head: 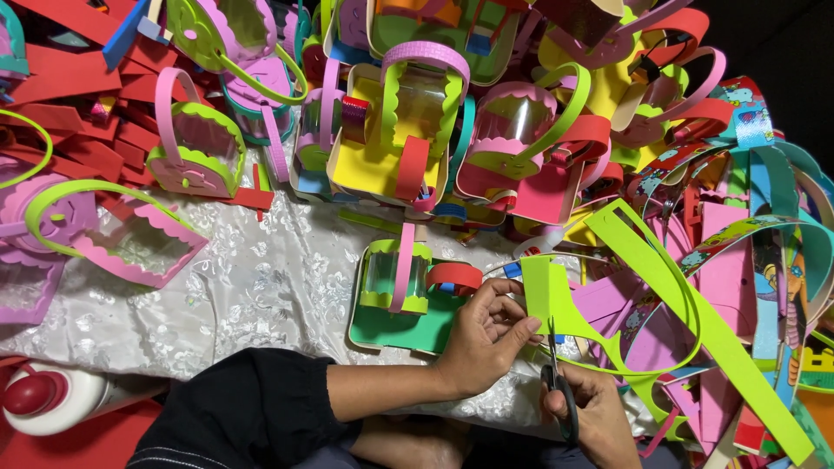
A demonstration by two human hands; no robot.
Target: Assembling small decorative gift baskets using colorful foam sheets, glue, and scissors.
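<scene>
White lace cloth (pixel 261 287) spreads from the nine o'clock side, a red-capped glue bottle (pixel 43 399) at eight o'clock on it; finished foam baskets (pixel 400 130) crowd from ten to one o'clock. Near six o'clock the left hand (pixel 486 334) pinches a lime-green foam sheet (pixel 556 295), fingers pressed together on its edge; the right hand (pixel 591 417) is closed around black scissors (pixel 560 391) whose blades meet that sheet. By my judgement the cut is only partly made; uncut strips (pixel 738 260) pile at three o'clock.

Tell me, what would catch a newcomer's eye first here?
At bottom centre, the left hand pinches a lime-green foam sheet while the right hand works black scissors into it. Across the top, a heap of bright foam baskets crowds the white lace cloth. A white glue bottle with a red cap lies at bottom left.
</scene>
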